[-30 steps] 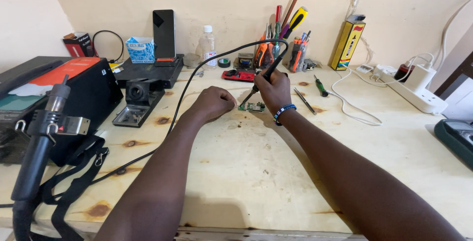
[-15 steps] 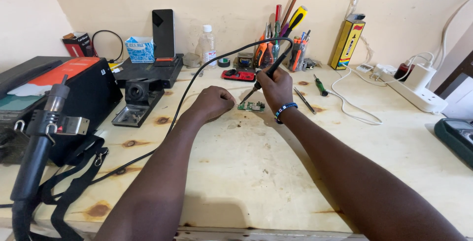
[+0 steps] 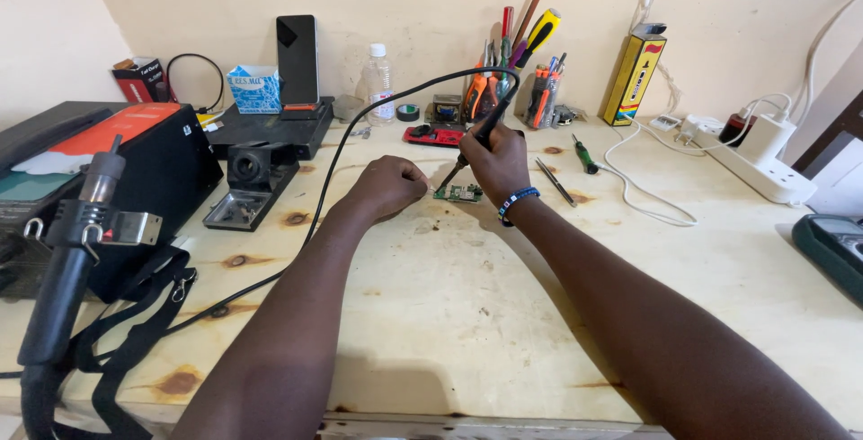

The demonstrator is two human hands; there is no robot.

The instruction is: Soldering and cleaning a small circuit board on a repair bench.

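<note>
Head view: At a pale wooden workbench (image 3: 503, 314), my right hand (image 3: 499, 163) is closed around the black handle of a soldering iron (image 3: 485, 130), its tip angled down onto the small green circuit board (image 3: 460, 193) that lies flat on the bench just in front of my knuckles. My left hand (image 3: 388, 186) is curled into a loose fist beside the board, fingertips pinched together at its left edge; whether they grip solder wire or only steady the board I cannot tell, the detail being too small. The iron's black cord (image 3: 360, 125) arches up over my left wrist and trails off to the left.

As I judge it, the soldering is in mid-course: tip and board meet, nothing has been put down, and the board is still bare of any casing. What joints are done and what remain cannot be read at this size.

Around the work, a hot-air tool (image 3: 76, 251) hangs in its holder at the near left, a black station (image 3: 135, 170) stands behind it, a cup of screwdrivers and pliers (image 3: 539, 89) stands by the wall, a green-handled screwdriver (image 3: 585, 154) and tweezers (image 3: 556, 181) lie right of the board, and a white power strip (image 3: 755, 166) sits far right.
</note>
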